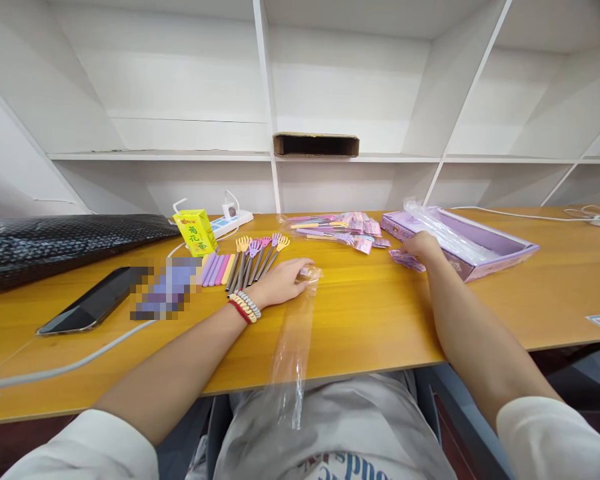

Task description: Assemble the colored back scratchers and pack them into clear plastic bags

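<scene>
Taking the yellow carton [196, 233] as our landmark, we see one black patterned bag [65, 245] to its left, and one dark phone [93, 303] on the desk [365, 320], nearer us. Beside the phone lies one pixelated item [167, 288]. One white power strip [237, 222] sits just behind the carton's right side. Just right of the carton and nearer us is a row of about six short coloured sticks [215, 270], then at least five claw-headed rods [254, 250]. Further right of the carton, our left grip [283, 281] reaches forward and inward, palm down, fingers curled closed around the top end of one clear sleeve [293, 340], which trails over the desk edge to our lap. Three coiled bands [245, 307] circle that wrist. Beyond, several bagged claws [330, 230] overlap too much for us to count. Well right of the carton, our right grip [423, 245] bends inward at the wrist, fingers lowered at some small printed cards [407, 261]; we cannot tell how far it is closed. Rightmost from the carton stands one open purple box [500, 263].
</scene>
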A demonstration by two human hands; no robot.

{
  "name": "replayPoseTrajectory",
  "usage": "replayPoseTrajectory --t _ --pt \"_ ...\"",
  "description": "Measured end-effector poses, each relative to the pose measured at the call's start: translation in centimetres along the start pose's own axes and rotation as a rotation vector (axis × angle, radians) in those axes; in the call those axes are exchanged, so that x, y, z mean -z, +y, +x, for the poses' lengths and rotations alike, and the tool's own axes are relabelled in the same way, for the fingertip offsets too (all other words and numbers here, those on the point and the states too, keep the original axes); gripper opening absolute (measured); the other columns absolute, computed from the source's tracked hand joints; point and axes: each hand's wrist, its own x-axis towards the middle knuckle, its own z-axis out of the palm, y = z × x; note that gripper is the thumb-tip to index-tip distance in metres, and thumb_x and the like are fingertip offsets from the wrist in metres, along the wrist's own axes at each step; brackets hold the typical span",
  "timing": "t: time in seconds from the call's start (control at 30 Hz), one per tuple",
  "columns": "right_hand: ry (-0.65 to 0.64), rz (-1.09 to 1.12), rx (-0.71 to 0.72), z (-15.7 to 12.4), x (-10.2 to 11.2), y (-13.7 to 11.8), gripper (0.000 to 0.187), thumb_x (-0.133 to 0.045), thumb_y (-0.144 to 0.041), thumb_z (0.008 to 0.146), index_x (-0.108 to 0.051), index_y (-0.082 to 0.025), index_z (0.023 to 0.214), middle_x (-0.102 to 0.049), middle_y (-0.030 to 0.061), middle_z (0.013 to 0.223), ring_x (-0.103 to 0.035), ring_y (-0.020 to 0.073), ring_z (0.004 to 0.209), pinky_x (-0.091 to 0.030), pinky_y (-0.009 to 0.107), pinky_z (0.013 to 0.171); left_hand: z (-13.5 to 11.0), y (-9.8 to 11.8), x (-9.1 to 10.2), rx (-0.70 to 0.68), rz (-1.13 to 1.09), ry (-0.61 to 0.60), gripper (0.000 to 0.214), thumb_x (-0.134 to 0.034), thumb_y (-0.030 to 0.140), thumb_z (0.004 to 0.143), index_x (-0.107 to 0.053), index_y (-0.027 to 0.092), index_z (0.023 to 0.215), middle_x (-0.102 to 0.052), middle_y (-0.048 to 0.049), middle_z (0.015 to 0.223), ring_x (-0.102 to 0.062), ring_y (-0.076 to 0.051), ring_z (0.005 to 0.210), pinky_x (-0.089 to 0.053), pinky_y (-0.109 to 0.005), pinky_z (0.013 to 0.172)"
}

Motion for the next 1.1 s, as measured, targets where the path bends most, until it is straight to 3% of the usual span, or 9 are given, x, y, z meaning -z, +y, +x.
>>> replayPoseTrajectory --t 0.13,0.37,0.47,0.57,0.63,0.7,0.83,1.0,1.1 --pt "-0.021 -0.070 -0.113 -0.9 0.3 -0.5 0.041 -0.066 -0.027 0.061 -0.063 -0.012 0.099 -0.062 0.0167 0.091 -0.061 0.0265 0.083 -0.047 0.033 0.064 0.0 0.1 0.0 0.000 -0.013 0.008 0.044 -0.051 0.026 0.079 -0.048 0.019 0.122 -0.059 -0.0069 0.118 -0.055 -0.020 0.106 -0.042 -0.033 0.093" --pt "0.094 -0.130 -0.060 -2.1 0.6 -1.8 0.045 -0.065 -0.030 0.063 -0.063 -0.011 0.104 -0.062 0.0203 0.102 -0.059 0.0295 0.094 -0.047 0.034 0.070 0.0 0.3 -0.1 0.005 -0.037 0.016 0.040 -0.051 0.025 0.079 -0.049 0.019 0.119 -0.060 -0.0060 0.113 -0.057 -0.019 0.102 -0.043 -0.031 0.089" --pt "0.154 -0.034 0.082 -2.9 0.5 -3.2 0.030 -0.059 -0.030 0.068 -0.068 -0.012 0.090 -0.066 0.0159 0.091 -0.060 0.0265 0.088 -0.045 0.031 0.069 0.0 0.4 -0.1 0.018 -0.048 0.016 0.038 -0.050 0.024 0.079 -0.051 0.019 0.116 -0.063 -0.0052 0.106 -0.058 -0.018 0.097 -0.044 -0.030 0.085" --pt "0.169 0.211 0.415 -5.0 0.0 -5.7 0.023 -0.052 -0.031 0.074 -0.067 -0.015 0.076 -0.066 0.0074 0.075 -0.060 0.0183 0.074 -0.042 0.027 0.067 0.0 0.6 0.0 0.047 -0.059 0.025 0.036 -0.051 0.022 0.078 -0.053 0.019 0.113 -0.065 -0.0032 0.094 -0.060 -0.017 0.086 -0.045 -0.029 0.077" --pt "0.096 0.377 0.670 -7.2 -0.6 -7.7 0.027 -0.050 -0.035 0.077 -0.066 -0.014 0.071 -0.065 0.0048 0.070 -0.057 0.0146 0.067 -0.041 0.025 0.064 0.0 0.8 0.1 0.066 -0.073 0.038 0.035 -0.052 0.021 0.077 -0.054 0.020 0.112 -0.065 -0.0018 0.089 -0.060 -0.016 0.080 -0.045 -0.028 0.073" --pt "-0.128 0.474 0.896 -9.6 -1.3 -9.4 0.030 -0.052 -0.040 0.077 -0.066 -0.014 0.074 -0.065 0.0036 0.071 -0.055 0.0129 0.064 -0.040 0.023 0.061 0.1 1.0 0.2 0.078 -0.100 0.047 0.035 -0.053 0.021 0.076 -0.055 0.021 0.112 -0.065 -0.0014 0.088 -0.060 -0.016 0.079 -0.045 -0.028 0.072" --pt "-0.522 0.526 1.065 -13.2 -2.4 -11.3 0.032 -0.058 -0.043 0.075 -0.067 -0.015 0.084 -0.066 0.0027 0.075 -0.054 0.0117 0.064 -0.039 0.022 0.058 0.1 1.3 0.4 0.096 -0.163 0.038 0.036 -0.053 0.025 0.077 -0.055 0.020 0.112 -0.066 -0.0029 0.092 -0.060 -0.016 0.081 -0.045 -0.029 0.077" --pt "-0.484 0.560 1.051 -13.8 -2.7 -11.5 0.028 -0.056 -0.039 0.077 -0.065 -0.013 0.075 -0.063 0.0025 0.067 -0.050 0.0100 0.058 -0.037 0.021 0.055 0.0 1.5 0.4 0.070 -0.317 -0.032 0.049 -0.066 0.035 0.069 -0.053 0.019 0.113 -0.064 -0.0034 0.096 -0.060 -0.016 0.082 -0.047 -0.028 0.074" --pt "-0.443 0.525 1.053 -13.5 -2.5 -11.4 0.023 -0.055 -0.035 0.078 -0.064 -0.014 0.077 -0.063 0.0020 0.065 -0.051 0.0098 0.056 -0.036 0.021 0.055 0.1 1.5 0.3 0.092 -0.348 -0.039 0.038 -0.059 0.043 0.074 -0.057 0.017 0.101 -0.063 -0.0019 0.085 -0.057 -0.015 0.074 -0.046 -0.027 0.066"
